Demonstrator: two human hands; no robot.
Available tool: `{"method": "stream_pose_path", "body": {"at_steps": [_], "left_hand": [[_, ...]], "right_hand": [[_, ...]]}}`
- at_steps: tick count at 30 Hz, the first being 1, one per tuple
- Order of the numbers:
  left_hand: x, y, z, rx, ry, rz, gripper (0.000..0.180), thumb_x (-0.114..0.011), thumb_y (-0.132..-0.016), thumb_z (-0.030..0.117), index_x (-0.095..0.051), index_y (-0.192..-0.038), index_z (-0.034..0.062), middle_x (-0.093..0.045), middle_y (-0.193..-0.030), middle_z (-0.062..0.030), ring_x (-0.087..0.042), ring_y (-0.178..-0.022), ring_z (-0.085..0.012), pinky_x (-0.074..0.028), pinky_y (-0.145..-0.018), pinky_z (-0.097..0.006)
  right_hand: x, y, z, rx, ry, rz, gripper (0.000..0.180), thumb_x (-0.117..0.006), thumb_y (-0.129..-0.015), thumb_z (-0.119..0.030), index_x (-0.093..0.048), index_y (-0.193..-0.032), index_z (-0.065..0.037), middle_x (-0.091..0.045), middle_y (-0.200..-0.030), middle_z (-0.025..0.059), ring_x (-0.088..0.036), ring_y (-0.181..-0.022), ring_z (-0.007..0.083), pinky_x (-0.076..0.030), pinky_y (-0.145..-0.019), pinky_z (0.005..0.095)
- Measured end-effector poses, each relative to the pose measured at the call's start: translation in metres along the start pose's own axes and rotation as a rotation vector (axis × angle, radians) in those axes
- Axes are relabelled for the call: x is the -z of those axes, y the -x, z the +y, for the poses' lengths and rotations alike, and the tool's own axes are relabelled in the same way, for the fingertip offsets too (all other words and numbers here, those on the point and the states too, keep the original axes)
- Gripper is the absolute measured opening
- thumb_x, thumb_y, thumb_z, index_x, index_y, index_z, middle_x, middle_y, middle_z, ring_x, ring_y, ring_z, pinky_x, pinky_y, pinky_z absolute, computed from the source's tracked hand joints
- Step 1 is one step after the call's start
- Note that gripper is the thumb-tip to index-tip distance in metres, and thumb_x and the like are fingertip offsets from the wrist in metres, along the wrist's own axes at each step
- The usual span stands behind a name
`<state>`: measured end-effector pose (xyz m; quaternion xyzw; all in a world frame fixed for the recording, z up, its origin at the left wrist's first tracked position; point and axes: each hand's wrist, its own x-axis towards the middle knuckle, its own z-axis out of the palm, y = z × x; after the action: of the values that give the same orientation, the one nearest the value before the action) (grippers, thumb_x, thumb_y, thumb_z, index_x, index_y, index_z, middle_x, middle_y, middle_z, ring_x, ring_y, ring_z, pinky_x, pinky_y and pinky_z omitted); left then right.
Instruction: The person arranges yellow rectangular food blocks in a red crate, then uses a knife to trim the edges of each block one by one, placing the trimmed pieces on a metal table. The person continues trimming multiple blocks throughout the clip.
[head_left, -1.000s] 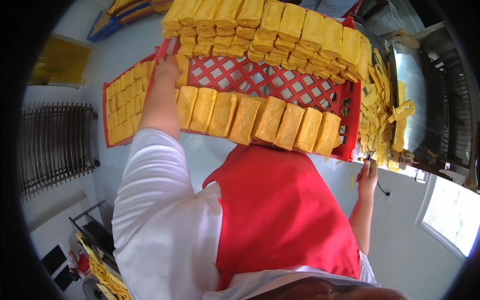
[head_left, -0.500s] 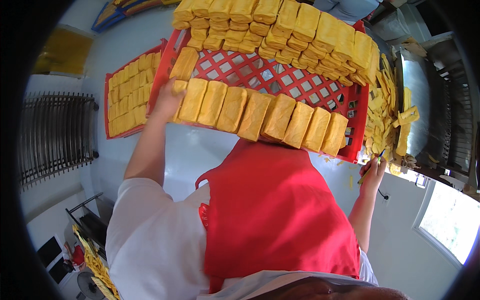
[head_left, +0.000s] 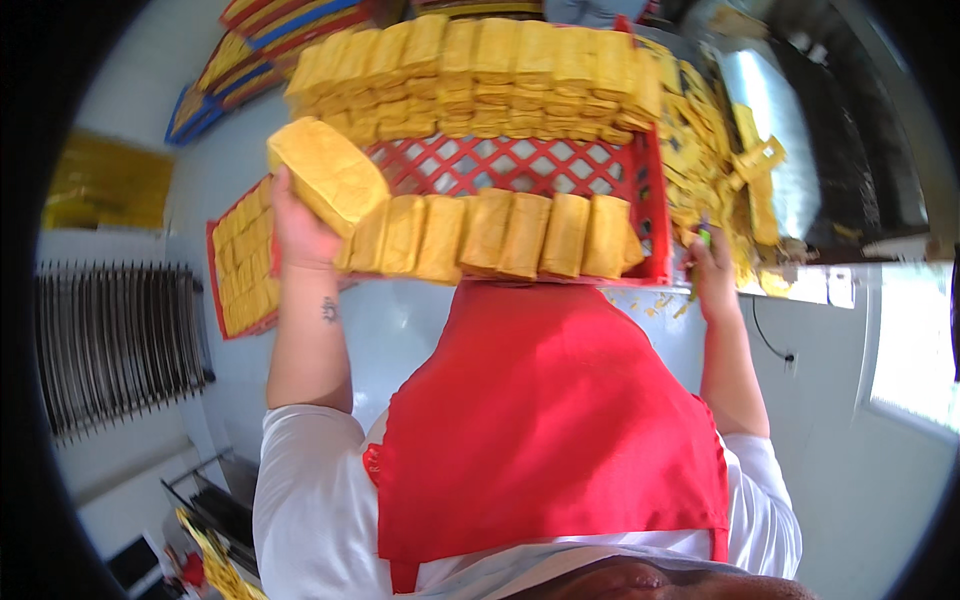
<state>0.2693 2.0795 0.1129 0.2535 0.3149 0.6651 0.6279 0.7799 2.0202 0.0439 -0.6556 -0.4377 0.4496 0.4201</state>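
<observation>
My left hand (head_left: 303, 232) grips a golden-yellow loaf-shaped block (head_left: 328, 175), raised and tilted over the left end of a red plastic crate (head_left: 656, 205). Inside the crate, a near row of similar blocks (head_left: 508, 235) stands side by side. Several layers of stacked blocks (head_left: 470, 75) fill its far side, with bare red lattice between the two groups. On the right, my right hand (head_left: 715, 280) is closed around a slim tool (head_left: 704, 238) with a bright green part; its kind is unclear. That hand is beside the crate's near right corner, close to a heap of yellow strips (head_left: 690, 140).
Beyond the strips, a shiny metal surface (head_left: 768, 150) runs along the right. A lower crate of blocks (head_left: 245, 265) lies at left, near a dark barred rack (head_left: 120, 345). Blue and red crates (head_left: 225, 85) are stacked far left. A cord (head_left: 768, 340) hangs by the right wall.
My left hand has lifted a block from the crate's left end and now holds it tilted. The view has shifted, so the crate appears straighter. My right hand still holds the slim tool.
</observation>
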Motion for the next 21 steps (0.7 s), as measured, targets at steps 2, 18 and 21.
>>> {"method": "stream_pose_path", "body": {"at_steps": [2, 18, 21], "left_hand": [[-0.042, -0.007, -0.052, 0.133, -0.052, -0.021, 0.064, -0.061, -0.091, 0.042, -0.042, -0.14, 0.0054, -0.054, -0.134, -0.0146, -0.052, -0.124, -0.029, -0.044, -0.103, -0.044], [-0.282, 0.024, -0.246, -0.068, -1.163, -0.794, 0.077, -0.087, -0.064, 0.008, -0.047, -0.13, 0.0034, -0.057, -0.122, -0.0084, -0.052, -0.119, -0.0199, -0.039, -0.102, -0.032], [-0.283, 0.029, -0.255, -0.048, -1.135, -0.804, 0.077, -0.087, -0.064, 0.008, -0.047, -0.13, 0.0029, -0.057, -0.122, -0.009, -0.053, -0.118, -0.0201, -0.041, -0.102, -0.032]], "right_hand": [[0.008, -0.01, 0.02, -0.029, 0.038, -0.085, 0.024, -0.052, -0.099, -0.022, -0.054, -0.115, -0.004, -0.051, -0.073, -0.0006, -0.048, -0.062, 0.0094, -0.04, -0.056, 0.0261], [0.111, 0.043, -0.051, 0.393, 0.541, -0.278, 0.041, -0.054, -0.096, -0.04, -0.055, -0.115, -0.004, -0.062, -0.094, 0.0222, -0.059, -0.091, 0.0422, -0.048, -0.077, 0.0446], [0.122, 0.041, -0.039, 0.455, 0.603, -0.256, 0.039, -0.055, -0.095, -0.04, -0.055, -0.113, -0.005, -0.062, -0.094, 0.0205, -0.059, -0.09, 0.0408, -0.048, -0.076, 0.0459]]}}
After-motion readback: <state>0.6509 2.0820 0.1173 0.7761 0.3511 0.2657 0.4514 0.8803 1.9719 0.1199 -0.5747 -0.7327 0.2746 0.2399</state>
